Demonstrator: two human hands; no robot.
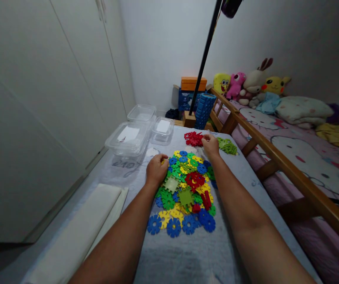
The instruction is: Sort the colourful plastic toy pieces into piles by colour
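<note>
A mixed heap of plastic interlocking pieces lies mid-table: blue, green and yellow notched discs, pale green squares and some red pieces. At the heap's left edge, my left hand is closed with curled fingers. Some yellow shows at its fingertips, but I cannot tell if it is held. My right hand reaches past the heap, fingers pinched at a separate red pile; a red piece seems to be between the fingertips. To the right of that hand sits a light green pile.
Clear plastic boxes with lids stand at the table's back left. A folded white cloth lies at the left. Along the right runs a wooden bed rail, with soft toys behind. A black pole rises beyond the far edge.
</note>
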